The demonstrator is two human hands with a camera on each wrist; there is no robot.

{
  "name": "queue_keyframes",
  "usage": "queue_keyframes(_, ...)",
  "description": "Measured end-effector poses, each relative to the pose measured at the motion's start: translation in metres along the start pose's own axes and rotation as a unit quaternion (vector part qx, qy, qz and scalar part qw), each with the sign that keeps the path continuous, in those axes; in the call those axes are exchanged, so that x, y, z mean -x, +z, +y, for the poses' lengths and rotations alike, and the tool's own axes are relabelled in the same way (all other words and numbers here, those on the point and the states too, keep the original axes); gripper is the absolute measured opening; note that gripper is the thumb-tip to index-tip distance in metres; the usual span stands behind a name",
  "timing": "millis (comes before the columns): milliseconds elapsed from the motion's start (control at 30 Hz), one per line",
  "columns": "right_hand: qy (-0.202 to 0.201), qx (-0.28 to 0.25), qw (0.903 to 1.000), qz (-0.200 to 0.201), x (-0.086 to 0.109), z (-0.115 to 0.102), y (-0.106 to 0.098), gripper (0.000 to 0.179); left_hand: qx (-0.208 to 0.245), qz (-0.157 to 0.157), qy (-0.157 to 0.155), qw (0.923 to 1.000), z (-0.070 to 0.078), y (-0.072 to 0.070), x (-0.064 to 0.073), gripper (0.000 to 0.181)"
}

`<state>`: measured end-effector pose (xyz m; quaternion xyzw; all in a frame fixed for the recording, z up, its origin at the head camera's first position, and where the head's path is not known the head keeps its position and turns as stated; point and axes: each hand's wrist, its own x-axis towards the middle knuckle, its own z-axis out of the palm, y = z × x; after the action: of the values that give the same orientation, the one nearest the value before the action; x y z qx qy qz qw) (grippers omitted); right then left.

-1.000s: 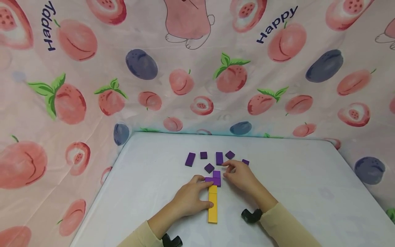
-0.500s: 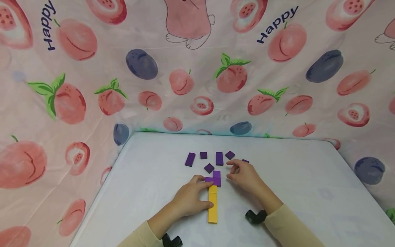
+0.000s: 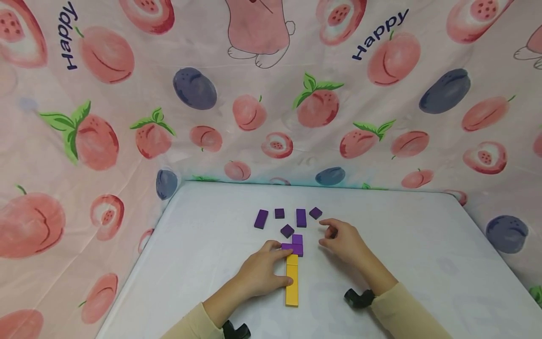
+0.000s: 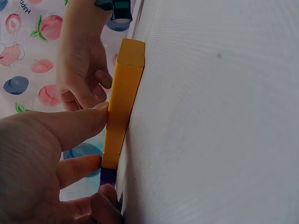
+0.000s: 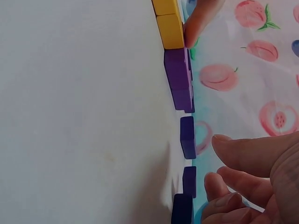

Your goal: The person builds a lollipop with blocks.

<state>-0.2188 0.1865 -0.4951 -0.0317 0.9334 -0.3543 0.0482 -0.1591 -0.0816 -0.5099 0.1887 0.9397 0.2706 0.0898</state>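
Yellow blocks (image 3: 291, 292) touch the left hand (image 3: 263, 272), right hand (image 3: 345, 242) apart

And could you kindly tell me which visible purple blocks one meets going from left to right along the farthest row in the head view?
Slanted oblong block, small square-set block, straight-set oblong block, small block turned like a diamond.

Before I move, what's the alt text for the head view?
A person's left hand touches a line of yellow blocks and adjoining purple blocks on a white table, while the right hand, apparently holding nothing, is to the line's right. Five loose purple blocks show beyond the line, and a fruit-print cloth hangs behind.
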Motion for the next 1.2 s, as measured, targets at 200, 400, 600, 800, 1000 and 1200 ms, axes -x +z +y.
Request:
queue_keyframes(200, 0.001, -0.003, 1.0000, 0.003, 0.002, 0.007, -0.005, 0.056, -0.001, 0.002, 0.005, 1.0000, 0.000, 0.000, 0.000, 0.072)
queue_keyframes(400, 0.014, -0.015, 0.9998, -0.004, 0.003, 0.011, -0.008, 0.059, 0.003, 0.003, 0.004, 1.0000, -0.001, 0.000, 0.000, 0.072)
queue_keyframes(600, 0.022, -0.011, 0.9997, 0.003, 0.005, 0.017, -0.013, 0.066, 0.005, 0.000, 0.000, 1.0000, -0.002, 0.001, 0.000, 0.072)
queue_keyframes(800, 0.035, -0.014, 0.9992, 0.013, 0.004, 0.026, -0.014, 0.072, 0.004, -0.002, -0.001, 1.0000, -0.003, 0.003, -0.001, 0.072)
queue_keyframes(1000, 0.040, -0.008, 0.9990, 0.018, 0.002, 0.033, -0.015, 0.074, 0.002, -0.004, 0.001, 1.0000, -0.003, 0.002, -0.001, 0.071)
queue_keyframes(1200, 0.045, 0.002, 0.9989, 0.015, -0.002, 0.036, -0.018, 0.075, 0.001, -0.003, 0.000, 1.0000, -0.002, 0.001, 0.000, 0.071)
